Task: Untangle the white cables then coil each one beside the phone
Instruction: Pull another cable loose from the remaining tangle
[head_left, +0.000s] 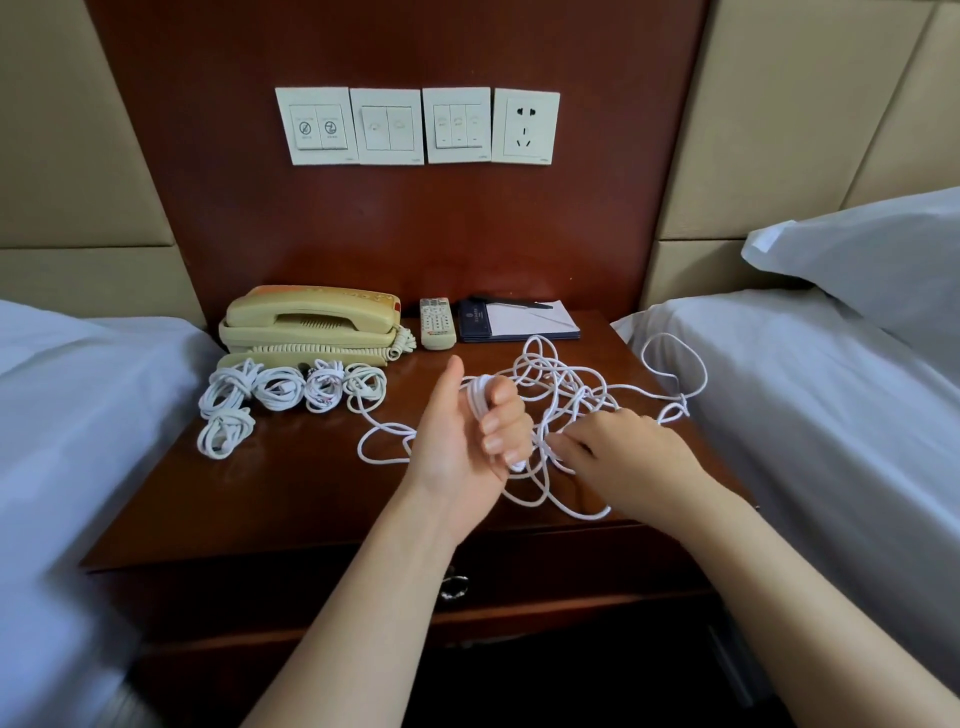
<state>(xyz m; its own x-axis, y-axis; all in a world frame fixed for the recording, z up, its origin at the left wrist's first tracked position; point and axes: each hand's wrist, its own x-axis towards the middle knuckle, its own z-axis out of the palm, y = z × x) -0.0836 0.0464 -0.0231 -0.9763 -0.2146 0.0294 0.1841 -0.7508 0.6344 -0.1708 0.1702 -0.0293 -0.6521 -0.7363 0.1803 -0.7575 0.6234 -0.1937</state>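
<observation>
**Hands.** The left hand (467, 431) is raised over the middle of the counter (291, 499), palm toward the camera and thumb up. Its fingers are curled round several turns of white cable (479, 399) wound on them. The right hand (623, 447) sits low, just right of the left hand. Its fingertips pinch a strand at the near side of the tangle (563, 384).

**Tangle.** Loose loops cover the right half of the counter, from behind the hands to near the front edge. One outer loop (675, 371) reaches the right edge, at the right bed (789, 405). Another strand curls on the wood left of the left wrist.

**Coils.** Five wound coils (280, 389) lie on the left half. Four form a row just in front of the phone (311, 322). The fifth lies in front of the leftmost, near the left edge and the left bed (78, 415).

**Rear edge.** The remote (437, 322) and the notepad (519, 325) lie side by side, right of the phone.

**Open room.** Bare wood shows in the front-left quarter, between the coils and the front edge. The beds close in on both side edges.
</observation>
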